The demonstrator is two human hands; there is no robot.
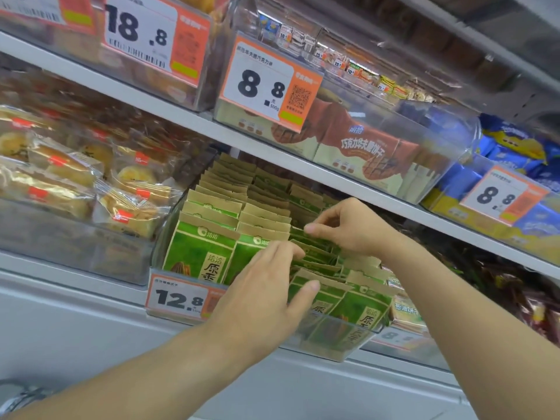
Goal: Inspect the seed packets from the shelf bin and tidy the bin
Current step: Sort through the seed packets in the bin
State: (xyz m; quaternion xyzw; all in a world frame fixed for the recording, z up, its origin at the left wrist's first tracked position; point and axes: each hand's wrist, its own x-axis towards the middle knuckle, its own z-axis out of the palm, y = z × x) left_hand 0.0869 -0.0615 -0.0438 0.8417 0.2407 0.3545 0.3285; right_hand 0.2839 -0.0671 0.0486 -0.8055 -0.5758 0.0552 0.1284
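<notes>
Neighbours: wrapped pastries left, price tag on bin front. Seed packets inside bin: left hand and right hand each pinch packet tops.

Shop shelves (price tags, packaged snacks)

— What have you got on your arms?
— Nothing; both forearms are bare to the frame edge, no sleeves. My hands carry no rings or gloves, left or right.
</notes>
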